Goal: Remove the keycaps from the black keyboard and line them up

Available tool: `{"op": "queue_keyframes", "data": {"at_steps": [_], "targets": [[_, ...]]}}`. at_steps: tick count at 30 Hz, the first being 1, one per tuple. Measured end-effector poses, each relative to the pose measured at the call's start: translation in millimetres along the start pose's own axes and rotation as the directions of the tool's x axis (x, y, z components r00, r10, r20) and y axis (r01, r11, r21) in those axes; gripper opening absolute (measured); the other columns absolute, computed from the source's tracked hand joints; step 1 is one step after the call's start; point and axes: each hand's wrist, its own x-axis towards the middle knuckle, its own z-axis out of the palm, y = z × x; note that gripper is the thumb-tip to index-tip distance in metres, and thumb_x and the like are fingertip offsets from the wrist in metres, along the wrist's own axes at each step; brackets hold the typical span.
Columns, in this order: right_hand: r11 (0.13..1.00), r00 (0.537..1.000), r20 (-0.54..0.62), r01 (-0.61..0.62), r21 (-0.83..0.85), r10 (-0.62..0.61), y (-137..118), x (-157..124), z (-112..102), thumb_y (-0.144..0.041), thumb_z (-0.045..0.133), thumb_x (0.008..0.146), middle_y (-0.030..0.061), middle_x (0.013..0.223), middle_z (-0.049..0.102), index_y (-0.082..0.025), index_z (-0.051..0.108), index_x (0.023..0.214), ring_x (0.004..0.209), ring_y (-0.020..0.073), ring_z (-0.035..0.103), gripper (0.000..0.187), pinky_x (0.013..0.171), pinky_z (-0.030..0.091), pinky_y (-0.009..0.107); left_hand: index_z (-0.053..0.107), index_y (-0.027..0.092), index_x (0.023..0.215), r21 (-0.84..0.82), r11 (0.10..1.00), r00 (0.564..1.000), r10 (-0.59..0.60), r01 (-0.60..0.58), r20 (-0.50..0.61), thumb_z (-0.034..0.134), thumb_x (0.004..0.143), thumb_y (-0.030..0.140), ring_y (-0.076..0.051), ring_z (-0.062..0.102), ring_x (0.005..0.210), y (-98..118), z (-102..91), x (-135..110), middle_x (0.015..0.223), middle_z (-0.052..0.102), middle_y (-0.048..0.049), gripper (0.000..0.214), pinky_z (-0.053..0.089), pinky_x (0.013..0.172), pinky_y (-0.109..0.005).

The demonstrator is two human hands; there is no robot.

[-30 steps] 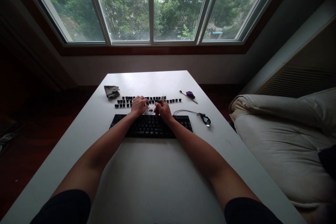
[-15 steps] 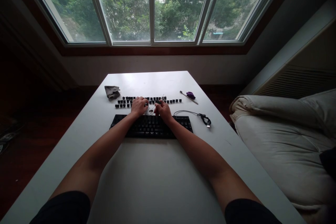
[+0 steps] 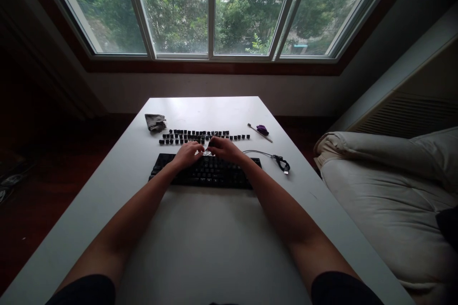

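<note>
A black keyboard [image 3: 211,178] lies across the white table, partly covered by my forearms. My left hand [image 3: 189,153] rests at its back edge, with fingers stretched forward and thumb apart. Just right of it, my right hand [image 3: 224,148] is closed, its fingers bent round a small dark tool with thin pale wires, which looks like a wire keycap puller [image 3: 207,153]. The fingers hide most of that tool. Behind both hands, loose black keycaps [image 3: 173,142] stand in rows on the table.
A grey cloth [image 3: 155,123] lies at the back left. Toward the back right are a thin brush [image 3: 260,133] and a purple bundle [image 3: 263,129]. The keyboard's coiled USB cable [image 3: 282,164] lies to the right. A padded seat [image 3: 379,200] stands beside the table [image 3: 200,233].
Both hands have come back from the keycap rows toward the keyboard's back edge. My right hand has turned, and the wires that stuck up above it no longer show there. The view has shifted slightly.
</note>
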Motion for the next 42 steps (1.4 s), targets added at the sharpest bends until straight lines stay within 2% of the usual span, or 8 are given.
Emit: {"op": "queue_keyframes", "data": {"at_steps": [3, 12, 19, 28, 32, 35, 37, 42], "targets": [[0.997, 0.995, 0.1, 0.018, -0.071, -0.011, -3, -2, -4, -0.037, 0.066, 0.084, -0.0023, 0.067, 0.064, -0.018, 0.06, 0.092, 0.06, 0.0129, 0.058, 0.021, 0.055, 0.042, 0.023, 0.071, 0.024, 0.097, -0.042, 0.998, 0.997, 0.059, -0.057, 0.052, 0.062, 0.088, 0.026, -0.022, 0.061, 0.094, 5, -5.5, -8, 0.095, 0.068, -0.0036, 0.013, 0.046, 0.086, -0.035], [0.991, 0.988, 0.152, -0.005, -0.136, 0.026, 1, -4, 12, -0.034, 0.063, 0.087, -0.0024, 0.066, 0.063, -0.018, 0.061, 0.097, 0.059, 0.0132, 0.056, 0.019, 0.058, 0.04, 0.023, 0.071, 0.023, 0.094, -0.032, 0.998, 0.997, 0.047, -0.045, 0.064, 0.066, 0.086, 0.024, -0.023, 0.062, 0.093, 5, -8.2, -9, 0.096, 0.069, -0.0046, 0.01, 0.046, 0.082, -0.033], [0.893, 0.964, 0.227, 0.219, -0.393, -0.136, -17, -8, 17, -0.024, 0.066, 0.087, -0.0006, 0.076, 0.065, -0.02, 0.066, 0.111, 0.065, 0.0129, 0.053, 0.024, 0.065, 0.037, 0.024, 0.071, 0.023, 0.095, 0.055, 0.997, 0.996, 0.04, -0.045, 0.079, 0.065, 0.084, 0.021, -0.023, 0.061, 0.091, 3, -14.5, -11, 0.096, 0.069, -0.0044, 0.013, 0.045, 0.083, -0.034], [0.864, 0.98, 0.084, 0.197, -0.463, -0.178, -5, -14, 36, -0.032, 0.059, 0.093, 0.0033, 0.076, 0.067, -0.022, 0.065, 0.101, 0.067, 0.0179, 0.058, 0.014, 0.064, 0.038, 0.026, 0.069, 0.022, 0.086, 0.094, 0.995, 0.998, -0.026, 0.021, 0.053, 0.064, 0.083, 0.025, -0.025, 0.06, 0.09, -6, -26.7, -17, 0.09, 0.066, -0.006, 0.007, 0.046, 0.081, -0.035], [0.899, 0.983, 0.035, 0.181, -0.399, -0.182, 1, -15, 41, -0.036, 0.058, 0.094, 0.0019, 0.074, 0.066, -0.022, 0.064, 0.1, 0.064, 0.0163, 0.056, 0.016, 0.065, 0.039, 0.025, 0.071, 0.023, 0.096, -0.042, 0.998, 0.994, 0.047, -0.043, 0.099, 0.06, 0.083, 0.021, -0.022, 0.061, 0.093, -1, -38.5, -21, 0.099, 0.065, -0.0052, 0.017, 0.047, 0.081, -0.031], [0.923, 0.986, -0.009, 0.155, -0.353, -0.169, 6, -16, 43, -0.04, 0.057, 0.095, 0.0032, 0.081, 0.068, -0.022, 0.065, 0.099, 0.069, 0.0171, 0.06, 0.02, 0.069, 0.042, 0.026, 0.07, 0.022, 0.096, -0.16, 0.981, 0.963, 0.144, -0.109, 0.229, 0.061, 0.082, 0.024, -0.018, 0.06, 0.08, 7, -45.3, -22, 0.091, 0.066, -0.0028, 0.017, 0.045, 0.071, -0.027], [0.93, 0.985, -0.027, 0.15, -0.336, -0.168, 8, -17, 44, -0.04, 0.056, 0.096, 0.0042, 0.086, 0.07, -0.023, 0.066, 0.099, 0.074, 0.0182, 0.063, 0.02, 0.072, 0.043, 0.027, 0.07, 0.02, 0.095, -0.192, 0.973, 0.945, 0.18, -0.13, 0.274, 0.063, 0.082, 0.027, -0.017, 0.058, 0.074, 10, -45.7, -22, 0.086, 0.067, -0.0021, 0.016, 0.043, 0.067, -0.026], [0.934, 0.982, -0.047, 0.156, -0.321, -0.18, 7, -18, 44, -0.038, 0.056, 0.096, 0.0046, 0.088, 0.072, -0.023, 0.066, 0.101, 0.076, 0.0191, 0.066, 0.019, 0.072, 0.044, 0.027, 0.07, 0.02, 0.097, -0.179, 0.976, 0.958, 0.168, -0.127, 0.234, 0.063, 0.085, 0.03, -0.019, 0.062, 0.079, 11, -38.6, -21, 0.091, 0.07, -0.0039, 0.017, 0.043, 0.069, -0.026]]}}
